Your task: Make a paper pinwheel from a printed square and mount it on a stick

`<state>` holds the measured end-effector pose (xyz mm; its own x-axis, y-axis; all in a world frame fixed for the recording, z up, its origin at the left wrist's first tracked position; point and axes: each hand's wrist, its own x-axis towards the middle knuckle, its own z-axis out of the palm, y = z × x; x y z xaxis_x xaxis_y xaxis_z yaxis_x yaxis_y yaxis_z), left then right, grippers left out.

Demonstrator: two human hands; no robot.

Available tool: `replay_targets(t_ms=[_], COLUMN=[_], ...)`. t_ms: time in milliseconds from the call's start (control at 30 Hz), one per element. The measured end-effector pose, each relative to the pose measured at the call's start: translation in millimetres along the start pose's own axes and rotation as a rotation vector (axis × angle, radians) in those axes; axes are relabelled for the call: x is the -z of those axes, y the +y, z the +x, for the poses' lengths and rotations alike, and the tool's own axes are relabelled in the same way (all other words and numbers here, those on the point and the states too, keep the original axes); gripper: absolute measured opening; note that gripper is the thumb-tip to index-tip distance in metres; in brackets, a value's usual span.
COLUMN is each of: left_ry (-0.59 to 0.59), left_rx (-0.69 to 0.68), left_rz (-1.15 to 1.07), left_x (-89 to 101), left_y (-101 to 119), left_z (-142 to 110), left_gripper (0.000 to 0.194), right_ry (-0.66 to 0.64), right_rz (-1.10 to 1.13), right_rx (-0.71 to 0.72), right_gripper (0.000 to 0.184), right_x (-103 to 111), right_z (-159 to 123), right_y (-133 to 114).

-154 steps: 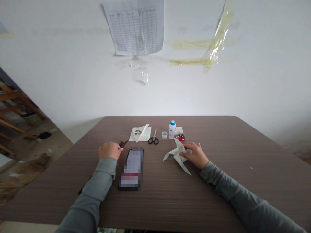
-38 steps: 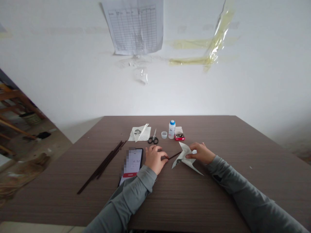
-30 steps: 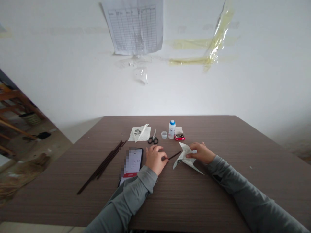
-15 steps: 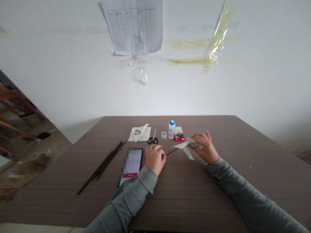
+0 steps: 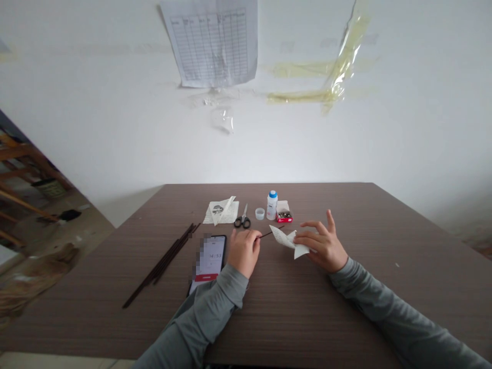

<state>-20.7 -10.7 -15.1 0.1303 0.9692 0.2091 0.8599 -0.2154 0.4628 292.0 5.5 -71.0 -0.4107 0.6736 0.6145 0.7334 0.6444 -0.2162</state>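
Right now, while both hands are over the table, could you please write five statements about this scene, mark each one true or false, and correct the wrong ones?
1. The left hand holds a thin dark stick. True.
2. The blue-capped bottle stands upright. True.
3. The right hand holds the blue-capped bottle. False: it holds a folded paper piece.
4. The scissors lie to the right of the small clear cup. False: they lie to its left.
5. Several loose dark sticks lie to the left of the phone. True.
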Motion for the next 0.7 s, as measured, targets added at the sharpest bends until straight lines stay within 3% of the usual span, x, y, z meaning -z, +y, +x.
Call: replay_targets(t_ms=[200,333,433,700], left_ry=[0.135,0.312,0.381,0.314], left_rx=[-0.034,-0.118,-0.231,-0.325], left_rz=[0.072,0.091,0.089,0.022], left_x=[-8.2,-21.4,-29.1,-41.9], left_y=[-18.8,-34.8,-34.9,-19.0], left_z=[0.4,2.7,1.8,-7.5], left_gripper=[0.036,0.029,0.032,0.043], right_ry=[0.000,0.150,0.209,0.266], right_rz=[-0.044,-0.059,-0.082,-0.062], right_rx=[-0.006,0.178,0.264,0.242], right_gripper=[0.035,0.033,0.032,0.042], right_x=[5.6,0.1,-2.8,-9.3], right_z=[-2.9,2.1,5.1,2.7], right_y=[0.5,8.8,9.9,7.7])
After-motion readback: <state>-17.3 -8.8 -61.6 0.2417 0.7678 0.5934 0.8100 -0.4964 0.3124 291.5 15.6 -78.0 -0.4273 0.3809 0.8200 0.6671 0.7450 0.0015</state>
